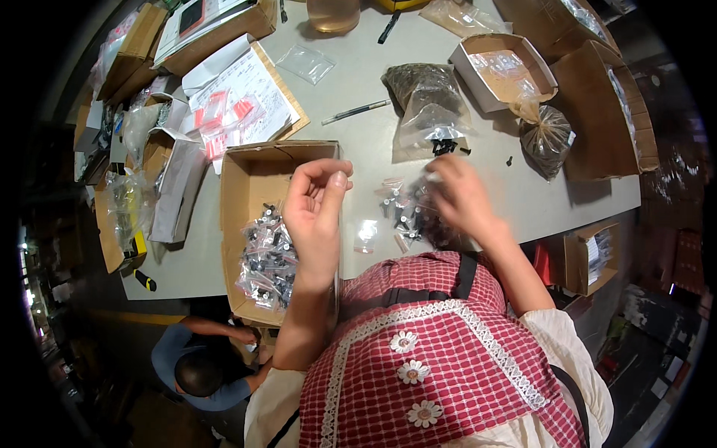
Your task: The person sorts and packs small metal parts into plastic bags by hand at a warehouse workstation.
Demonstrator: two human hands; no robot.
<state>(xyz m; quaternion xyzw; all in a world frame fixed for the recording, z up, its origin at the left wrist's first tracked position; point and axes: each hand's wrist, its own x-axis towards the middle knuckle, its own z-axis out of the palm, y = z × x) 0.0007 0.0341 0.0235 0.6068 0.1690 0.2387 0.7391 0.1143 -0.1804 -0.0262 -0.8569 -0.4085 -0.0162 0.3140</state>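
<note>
My left hand (315,205) is raised over the right edge of an open cardboard box (237,175). Its fingers curl in and its thumb lies against the index finger; whatever they may pinch is too small to make out. In that box lie several small clear bags (267,257) with black and silver screws in them. My right hand (464,196) is smeared by motion above a pile of similar bagged screws (407,213) on the table. Just beyond it, a large clear bag (426,97) lies with loose black screws (444,146) at its mouth. A small flat clear bag (365,236) rests between my hands.
A pen (355,112) lies behind the hands. Written papers (258,97) with red-edged bags (224,116) are at the left. A white carton (485,75) and a tied bag (547,142) stand right. Another person (200,366) crouches below the table at left.
</note>
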